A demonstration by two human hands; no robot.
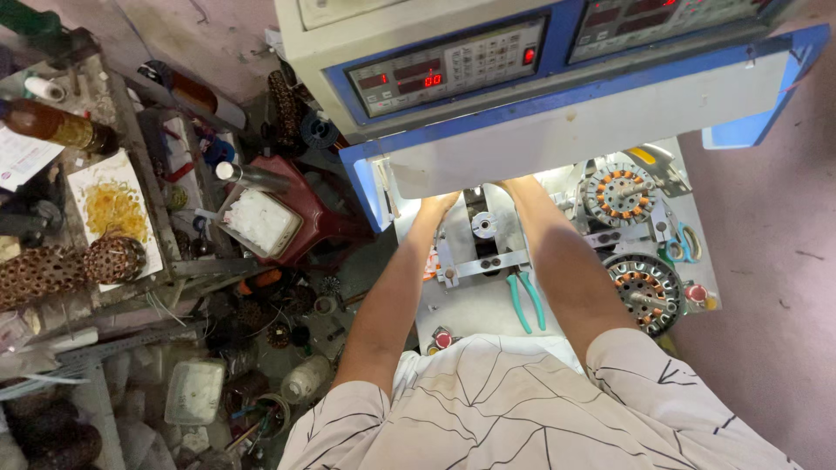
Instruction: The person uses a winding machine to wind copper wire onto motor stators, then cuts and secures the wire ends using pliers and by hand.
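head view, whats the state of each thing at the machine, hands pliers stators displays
left hand: reaching under the machine housing, fingers hidden
right hand: under the housing, mostly hidden
green-handled pliers: lying flat on the machine table, untouched
upper stator: wound with copper coils, resting on the table
lower stator: wound, lying flat
control panel display: lit red

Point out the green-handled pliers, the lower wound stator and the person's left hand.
green-handled pliers (525, 300), head view, on the handles.
lower wound stator (645, 290), head view, on its winding ring.
left hand (438, 205), head view, on its back.
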